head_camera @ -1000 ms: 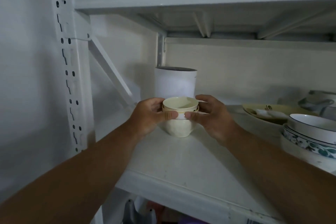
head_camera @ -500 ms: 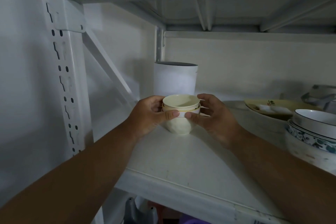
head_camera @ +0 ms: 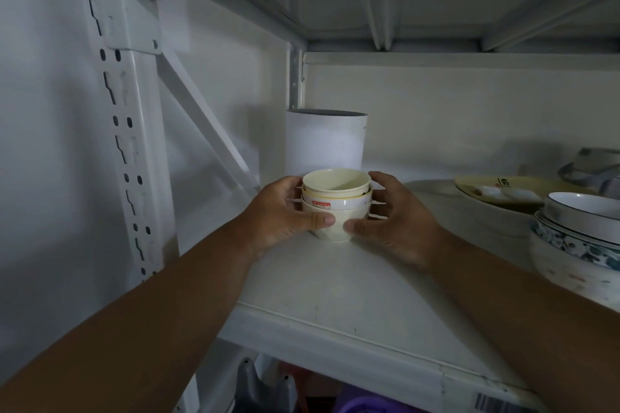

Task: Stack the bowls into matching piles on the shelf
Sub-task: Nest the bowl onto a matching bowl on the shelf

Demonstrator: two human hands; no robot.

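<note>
A small pile of cream bowls [head_camera: 335, 201] stands on the white shelf [head_camera: 335, 288], near its left back corner. The pile holds three nested bowls; the middle one has a yellow rim line and a red label. My left hand [head_camera: 285, 211] wraps the pile's left side with the thumb across the lowest bowl. My right hand [head_camera: 392, 214] cups its right side, thumb low at the front. At the right edge a second pile [head_camera: 583, 238] has a white bowl on a blue-leaf patterned one.
A tall white cylinder [head_camera: 324, 141] stands right behind the cream pile. A wide yellowish dish [head_camera: 496, 198] with small white pieces lies to the right, a grey cup [head_camera: 593, 168] behind it. The rack's perforated post [head_camera: 117, 117] and diagonal brace are at left.
Both hands stay on the cream pile and have slid lower on it, thumbs now across the lowest bowl. The pile rests in the same spot in front of the cylinder.
</note>
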